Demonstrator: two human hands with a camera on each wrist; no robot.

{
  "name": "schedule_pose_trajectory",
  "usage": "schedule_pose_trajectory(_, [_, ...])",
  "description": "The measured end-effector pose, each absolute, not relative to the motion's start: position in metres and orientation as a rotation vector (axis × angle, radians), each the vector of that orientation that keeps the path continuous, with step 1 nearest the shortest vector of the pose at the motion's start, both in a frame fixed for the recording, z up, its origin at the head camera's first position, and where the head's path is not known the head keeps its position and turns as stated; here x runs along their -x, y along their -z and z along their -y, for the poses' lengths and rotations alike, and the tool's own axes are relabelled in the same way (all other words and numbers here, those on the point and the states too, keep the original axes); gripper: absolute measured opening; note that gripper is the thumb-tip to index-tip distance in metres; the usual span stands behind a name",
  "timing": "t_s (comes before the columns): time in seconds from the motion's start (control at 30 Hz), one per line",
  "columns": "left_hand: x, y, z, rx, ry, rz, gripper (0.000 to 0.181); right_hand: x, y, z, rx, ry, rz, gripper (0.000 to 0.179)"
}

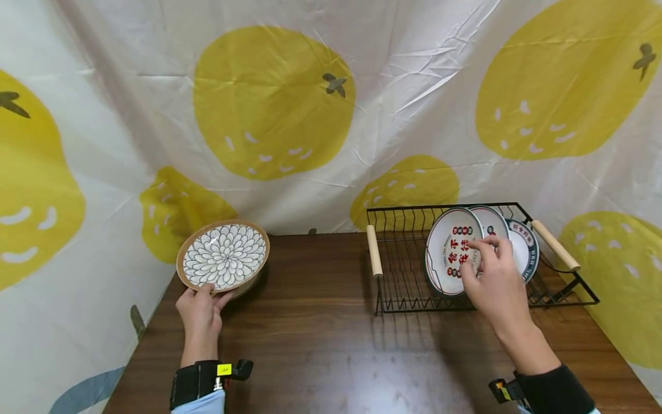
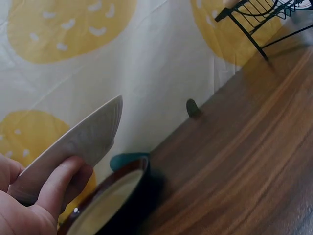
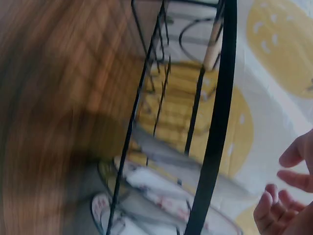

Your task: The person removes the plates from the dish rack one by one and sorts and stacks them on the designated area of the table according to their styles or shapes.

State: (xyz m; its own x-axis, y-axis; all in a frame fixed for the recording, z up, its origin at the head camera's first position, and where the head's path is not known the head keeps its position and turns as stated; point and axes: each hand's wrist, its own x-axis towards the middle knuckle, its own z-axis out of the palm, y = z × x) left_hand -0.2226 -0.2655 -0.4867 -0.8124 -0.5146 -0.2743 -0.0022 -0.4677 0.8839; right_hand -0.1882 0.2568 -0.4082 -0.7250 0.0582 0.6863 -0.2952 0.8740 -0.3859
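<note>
My left hand (image 1: 200, 313) grips the near edge of a plate (image 1: 226, 257) with a black-and-white petal pattern and a brown rim. In the left wrist view, the thumb presses the pale underside of the plate (image 2: 93, 134), which is tilted above a dark, brown-rimmed dish (image 2: 110, 200) with a cream inside. My right hand (image 1: 499, 282) hovers in front of a black wire dish rack (image 1: 400, 270), fingers loosely bent with nothing between them. Behind it, a white plate with red characters (image 1: 445, 253) stands upright beside a second white plate (image 1: 490, 221) and a blue-rimmed plate (image 1: 528, 250).
The rack has wooden handles, left (image 1: 374, 250) and right (image 1: 555, 246), on a dark wooden table (image 1: 320, 345). A white cloth printed with yellow fruit (image 1: 274, 103) hangs behind the table and along its sides.
</note>
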Motion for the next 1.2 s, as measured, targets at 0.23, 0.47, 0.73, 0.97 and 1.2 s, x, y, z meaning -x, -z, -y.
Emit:
schedule_pose_trajectory(0.23, [0.227, 0.496, 0.269, -0.792, 2.321, 1.424, 0.057, 0.186, 0.405, -0.278, 0.077, -0.578, 2.469, 0.044])
schedule_pose_trajectory(0.47, [0.231, 0.504, 0.275, -0.817, 2.316, 1.466, 0.059, 0.188, 0.407, -0.279, 0.086, -0.611, 2.592, 0.049])
schedule_pose_trajectory(0.73, [0.236, 0.512, 0.277, -0.837, 2.302, 1.500, 0.060, 0.190, 0.408, -0.276, 0.082, -0.609, 2.629, 0.052])
schedule_pose_trajectory(0.97, [0.239, 0.513, 0.283, -0.866, 2.095, 1.743, 0.056, 0.194, 0.407, -0.273, 0.064, -0.645, 2.649, 0.055])
schedule_pose_trajectory(1.2, [0.236, 0.516, 0.298, -0.962, 1.251, 2.438, 0.041, 0.198, 0.413, -0.272, 0.061, -0.628, 2.664, 0.056])
